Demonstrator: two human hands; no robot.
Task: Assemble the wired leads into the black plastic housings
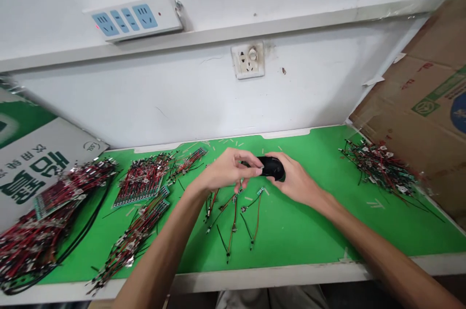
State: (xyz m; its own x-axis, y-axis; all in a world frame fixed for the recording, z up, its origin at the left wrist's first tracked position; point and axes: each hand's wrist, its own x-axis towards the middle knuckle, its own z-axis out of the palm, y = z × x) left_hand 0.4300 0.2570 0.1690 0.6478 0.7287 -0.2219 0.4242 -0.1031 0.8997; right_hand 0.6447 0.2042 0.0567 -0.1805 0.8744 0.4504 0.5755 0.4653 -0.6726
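A glossy black rounded casing, shaped like a computer mouse (274, 168), is held just above the green work surface. My right hand (293, 178) wraps round its right end, thumb below and fingers over the far side. At its left end are the bent fingers of my left hand (233, 169), thumb and forefinger closed against it; whether they also pinch some small part is hidden. Beneath and nearer to me lie several small circuit boards with thin wires (234, 226), one of them a loose board (260, 191) just below the casing.
Bundles of red-wired boards (143, 178) lie to the left, with a larger heap (47, 221) against a printed carton (40, 153). At the right, another wire heap (382, 168) lies beside a brown cardboard sheet (422, 105). A power strip (134, 17) and wall socket (248, 60) are behind.
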